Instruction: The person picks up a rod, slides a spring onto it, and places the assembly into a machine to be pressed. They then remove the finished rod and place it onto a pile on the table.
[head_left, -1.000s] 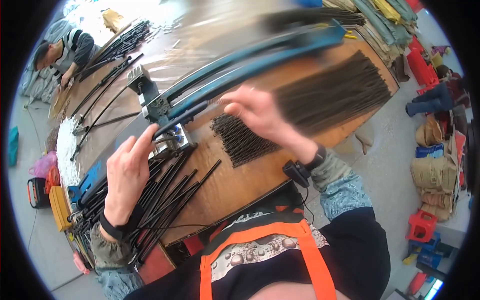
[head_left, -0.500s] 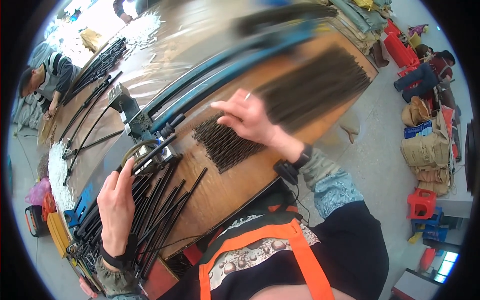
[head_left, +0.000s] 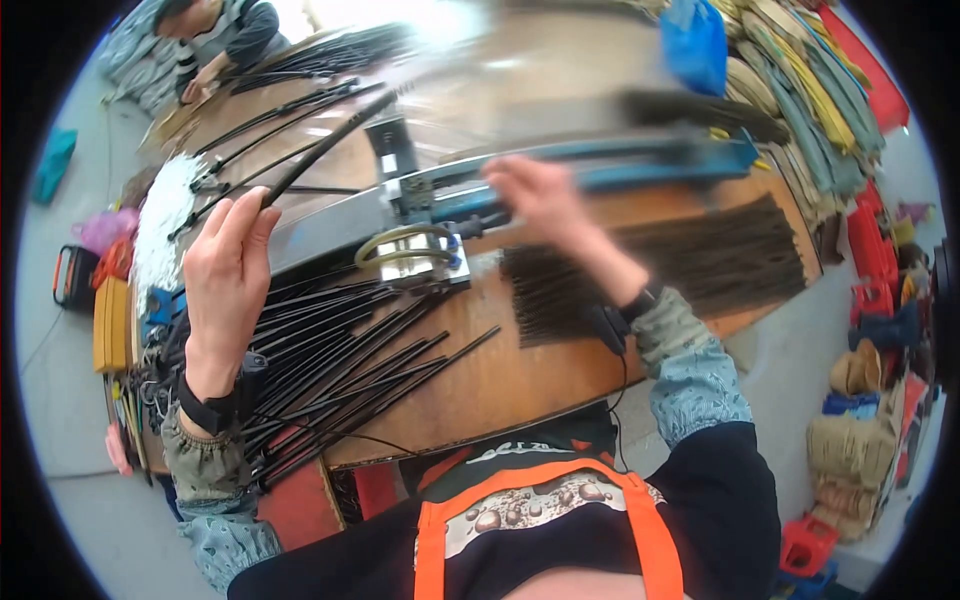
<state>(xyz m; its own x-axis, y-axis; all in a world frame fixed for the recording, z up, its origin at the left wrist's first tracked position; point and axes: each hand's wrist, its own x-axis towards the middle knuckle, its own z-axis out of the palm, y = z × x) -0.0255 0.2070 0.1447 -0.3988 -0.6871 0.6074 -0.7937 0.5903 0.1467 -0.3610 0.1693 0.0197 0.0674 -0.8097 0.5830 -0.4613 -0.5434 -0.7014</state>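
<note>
"Between your left fingers point(head_left: 238, 218), what's there?"
"A black rod point(head_left: 330, 147), pinched at its near end, slanting away rightward. My right fingers point(head_left: 515, 180) blur by the blue rail point(head_left: 660, 172); their grip I cannot tell."

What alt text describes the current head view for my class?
A bare left hand holds a slim black rod; the blurred right hand is over a long blue metal frame. More black rods lie on a brown wooden table.
</note>
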